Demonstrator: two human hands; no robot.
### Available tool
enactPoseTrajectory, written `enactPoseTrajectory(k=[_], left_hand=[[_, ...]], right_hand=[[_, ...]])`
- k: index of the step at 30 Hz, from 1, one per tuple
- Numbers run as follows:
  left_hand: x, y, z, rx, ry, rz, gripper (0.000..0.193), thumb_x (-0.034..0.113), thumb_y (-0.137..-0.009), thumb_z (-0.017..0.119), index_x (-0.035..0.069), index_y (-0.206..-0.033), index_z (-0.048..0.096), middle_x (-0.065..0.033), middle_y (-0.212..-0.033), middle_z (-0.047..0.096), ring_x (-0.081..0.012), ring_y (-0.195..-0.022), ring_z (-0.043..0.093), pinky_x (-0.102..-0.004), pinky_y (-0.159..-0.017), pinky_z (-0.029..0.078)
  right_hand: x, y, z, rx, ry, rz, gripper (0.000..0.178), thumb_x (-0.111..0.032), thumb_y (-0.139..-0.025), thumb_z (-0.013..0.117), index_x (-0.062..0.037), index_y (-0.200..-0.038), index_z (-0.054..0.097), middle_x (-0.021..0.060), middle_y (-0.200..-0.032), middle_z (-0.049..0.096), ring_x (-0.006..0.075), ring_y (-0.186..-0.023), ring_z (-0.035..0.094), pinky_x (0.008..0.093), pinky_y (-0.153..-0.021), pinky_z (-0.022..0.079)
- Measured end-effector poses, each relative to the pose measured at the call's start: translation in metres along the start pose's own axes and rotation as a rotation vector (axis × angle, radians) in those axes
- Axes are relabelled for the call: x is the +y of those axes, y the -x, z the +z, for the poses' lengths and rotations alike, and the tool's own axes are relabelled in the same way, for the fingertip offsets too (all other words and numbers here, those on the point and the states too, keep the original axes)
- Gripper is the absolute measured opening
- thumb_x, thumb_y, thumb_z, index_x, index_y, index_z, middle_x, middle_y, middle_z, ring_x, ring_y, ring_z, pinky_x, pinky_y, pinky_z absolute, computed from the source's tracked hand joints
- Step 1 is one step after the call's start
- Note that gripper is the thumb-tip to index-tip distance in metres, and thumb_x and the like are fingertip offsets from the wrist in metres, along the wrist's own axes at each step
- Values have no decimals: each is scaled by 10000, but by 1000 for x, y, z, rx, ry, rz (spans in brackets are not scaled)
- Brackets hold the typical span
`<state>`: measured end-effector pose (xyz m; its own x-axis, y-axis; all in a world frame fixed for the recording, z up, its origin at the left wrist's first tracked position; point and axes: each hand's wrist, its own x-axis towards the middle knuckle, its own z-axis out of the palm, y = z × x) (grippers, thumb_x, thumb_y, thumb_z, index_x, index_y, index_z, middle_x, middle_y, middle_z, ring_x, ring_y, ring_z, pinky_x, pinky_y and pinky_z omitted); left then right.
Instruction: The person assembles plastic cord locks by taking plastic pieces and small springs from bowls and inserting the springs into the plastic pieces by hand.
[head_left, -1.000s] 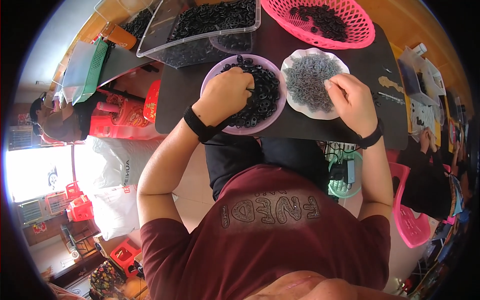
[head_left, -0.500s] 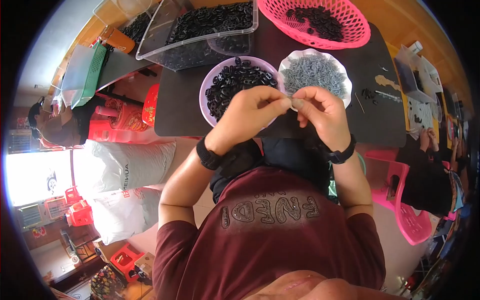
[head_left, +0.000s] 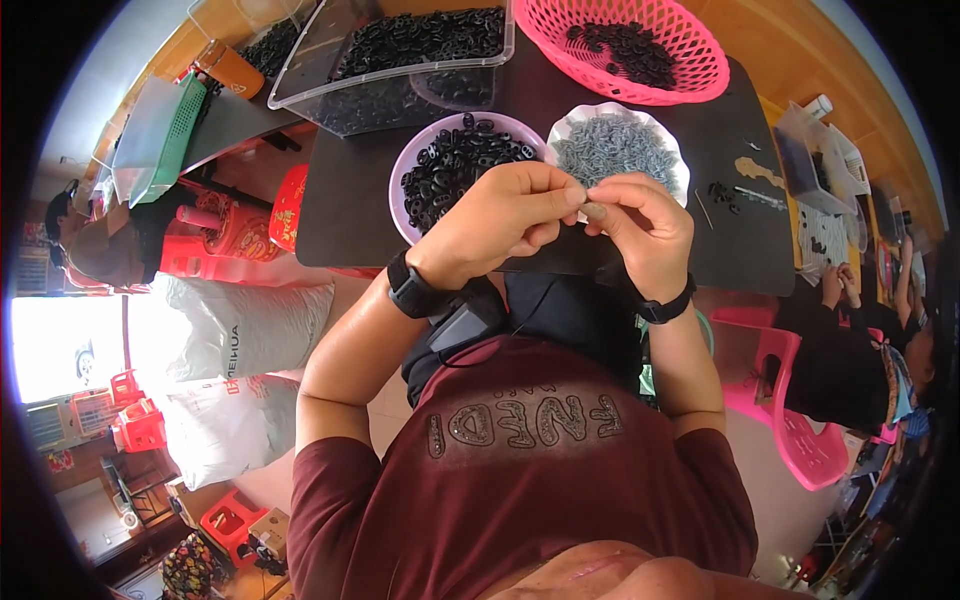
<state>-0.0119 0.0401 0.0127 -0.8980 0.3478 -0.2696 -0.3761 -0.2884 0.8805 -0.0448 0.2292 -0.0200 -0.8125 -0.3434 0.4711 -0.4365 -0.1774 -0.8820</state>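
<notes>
The left hand and right hand meet fingertip to fingertip at the near edge of the table, each with thumb and forefinger pinched together; whatever lies between them is too small to tell. Loose black pieces fill a purple bowl beyond the left hand; grey pieces heap in a white scalloped dish just beyond the right.
</notes>
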Motion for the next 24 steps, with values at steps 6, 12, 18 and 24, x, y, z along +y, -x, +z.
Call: enactPoseTrajectory(k=[6, 12, 18, 24], left_hand=[[-3, -13, 21, 163, -437, 267, 164, 149, -980, 555, -9, -1005, 590, -12, -760, 550, -41, -550, 434, -197, -466, 336], [-5, -43, 24, 305, -1032, 720, 171, 167, -933, 602, -3, -953, 609, -67, -734, 572, -117, -646, 547, -283, -595, 456], [-6, -60, 23, 278, -839, 422, 212, 196, -946, 574, -9, -908, 609, -84, -716, 574, -187, -649, 549, -313, -591, 435], [3, -61, 26, 208, -455, 94, 227, 221, -996, 529, 33, -871, 553, 27, -642, 458, -43, -519, 395, -204, -419, 278]], right_hand=[[-2, -1, -7, 86, -214, 292, 135, -68, -898, 678, 18, -991, 633, 47, -762, 633, 103, -648, 622, 206, -591, 501], [10, -9, -18, 96, -389, 433, 197, -202, -960, 622, -6, -955, 599, 40, -715, 606, 108, -580, 582, 225, -572, 489], [20, -11, -27, 178, -367, 382, 154, -162, -949, 631, -12, -955, 595, 35, -732, 603, 100, -614, 589, 237, -581, 500], [24, -17, -35, 257, -82, 294, 197, -78, -904, 665, 11, -1072, 611, 33, -796, 629, 98, -671, 618, 230, -608, 516]])
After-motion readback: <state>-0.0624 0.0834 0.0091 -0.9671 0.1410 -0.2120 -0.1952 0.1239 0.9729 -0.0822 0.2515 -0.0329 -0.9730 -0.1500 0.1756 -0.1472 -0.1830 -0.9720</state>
